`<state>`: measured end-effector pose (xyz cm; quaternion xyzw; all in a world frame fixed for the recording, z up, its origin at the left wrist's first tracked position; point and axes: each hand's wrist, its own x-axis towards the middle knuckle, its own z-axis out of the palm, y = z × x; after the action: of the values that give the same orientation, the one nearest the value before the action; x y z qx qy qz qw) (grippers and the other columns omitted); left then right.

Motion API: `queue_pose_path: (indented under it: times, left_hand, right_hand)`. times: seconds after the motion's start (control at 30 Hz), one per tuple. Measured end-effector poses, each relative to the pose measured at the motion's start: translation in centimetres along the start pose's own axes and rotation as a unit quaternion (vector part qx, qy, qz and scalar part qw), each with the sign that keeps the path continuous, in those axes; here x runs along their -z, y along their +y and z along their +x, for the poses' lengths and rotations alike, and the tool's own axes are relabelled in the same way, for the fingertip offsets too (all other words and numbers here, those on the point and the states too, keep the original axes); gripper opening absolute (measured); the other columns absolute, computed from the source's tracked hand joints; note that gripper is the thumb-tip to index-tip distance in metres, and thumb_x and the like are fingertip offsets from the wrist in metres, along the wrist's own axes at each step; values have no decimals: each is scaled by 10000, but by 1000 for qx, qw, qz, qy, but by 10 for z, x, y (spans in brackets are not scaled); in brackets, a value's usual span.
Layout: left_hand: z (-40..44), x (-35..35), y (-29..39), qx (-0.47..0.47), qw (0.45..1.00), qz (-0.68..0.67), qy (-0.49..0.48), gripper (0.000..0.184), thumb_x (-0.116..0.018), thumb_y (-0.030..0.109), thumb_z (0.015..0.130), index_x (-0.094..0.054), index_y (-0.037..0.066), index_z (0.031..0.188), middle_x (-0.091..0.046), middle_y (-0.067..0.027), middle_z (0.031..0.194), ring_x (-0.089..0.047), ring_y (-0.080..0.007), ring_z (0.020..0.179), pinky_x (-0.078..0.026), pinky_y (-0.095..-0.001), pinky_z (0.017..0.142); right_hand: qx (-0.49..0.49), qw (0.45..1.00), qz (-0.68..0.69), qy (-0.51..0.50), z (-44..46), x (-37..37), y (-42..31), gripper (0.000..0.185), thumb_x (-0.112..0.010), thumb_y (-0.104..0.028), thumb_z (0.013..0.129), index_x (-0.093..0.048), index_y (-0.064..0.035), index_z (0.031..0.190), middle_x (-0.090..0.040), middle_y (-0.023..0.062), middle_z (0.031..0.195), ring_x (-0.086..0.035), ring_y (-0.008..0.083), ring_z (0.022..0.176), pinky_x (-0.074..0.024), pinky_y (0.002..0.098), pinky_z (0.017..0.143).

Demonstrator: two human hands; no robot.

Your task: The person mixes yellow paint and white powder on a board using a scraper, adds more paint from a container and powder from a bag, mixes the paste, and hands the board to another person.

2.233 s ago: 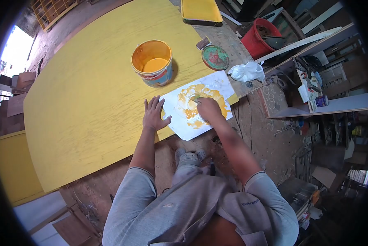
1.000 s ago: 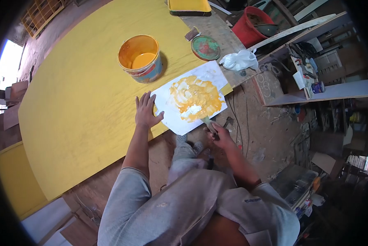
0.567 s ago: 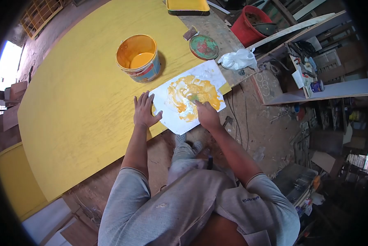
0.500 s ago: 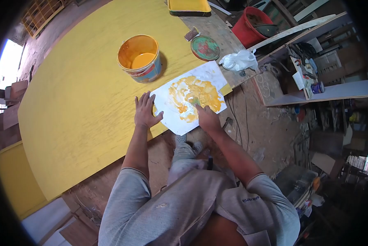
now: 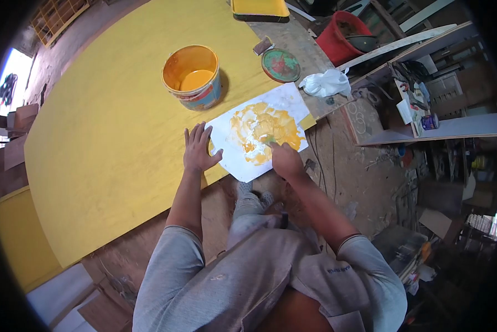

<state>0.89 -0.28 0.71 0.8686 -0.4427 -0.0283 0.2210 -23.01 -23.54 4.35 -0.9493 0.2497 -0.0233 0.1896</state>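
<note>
A white sheet (image 5: 232,160) smeared with orange-yellow and white paste (image 5: 281,130) lies at the near edge of a large yellow board (image 5: 110,133). My right hand (image 5: 287,161) is closed round a small spreader (image 5: 269,141), whose greenish end touches the paste; most of the tool is hidden by the fingers. My left hand (image 5: 199,150) lies flat with fingers spread, across the sheet's left edge and the yellow board, holding nothing. Beyond the sheet stands a bucket (image 5: 207,97) with orange paint inside.
A round green and red lid (image 5: 280,65), a brown block (image 5: 263,45) and a crumpled white bag (image 5: 326,83) lie right of the bucket. A yellow tray (image 5: 259,8) is at the far edge. A red bucket (image 5: 337,47) and an open wooden cabinet (image 5: 442,135) are at the right.
My right hand moved from the paste to the sheet's near edge, then back onto the paste with the spreader. The paste is spread differently. My left hand has stayed at the sheet's left edge.
</note>
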Motion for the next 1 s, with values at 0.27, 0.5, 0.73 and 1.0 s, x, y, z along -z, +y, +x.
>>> queue_pose_path:
  times: [0.27,0.5,0.73,1.0]
  left_hand:
    - [3,2,1,6,1000,11,-16,915,-791,492,754,-510,120,1541,-446,-150,1646,-347,-370,1564,-119,-623,1333]
    - [2,1,1,-2,1000,-3,-1,918,-796,470,736,-508,111,1531,-441,-171,1645,-358,-399,1549,-134,-642,1319]
    - [5,4,3,1,1000,5,-17,917,-791,475,740,-506,110,1532,-433,-173,1649,-351,-397,1555,-123,-641,1320]
    - [3,-1,0,-4,1000,12,-10,912,-777,503,746,-514,109,1525,-444,-176,1641,-358,-401,1550,-130,-644,1317]
  right_hand:
    - [-3,1000,0,-1,16,-19,-16,400,-584,-97,949,-711,-68,1328,-674,232,912,-710,409,827,-594,508,749]
    - [-84,880,467,-23,-23,11,42,369,-533,-185,1066,-666,-32,1374,-766,236,1044,-680,236,700,-534,362,598]
    - [-350,529,768,-92,-80,13,93,421,-541,-277,1109,-558,-63,1471,-756,196,1081,-591,142,572,-435,265,457]
    - [-309,562,758,-122,-10,-14,111,401,-579,-286,1099,-580,-68,1435,-728,138,955,-597,126,570,-443,263,438]
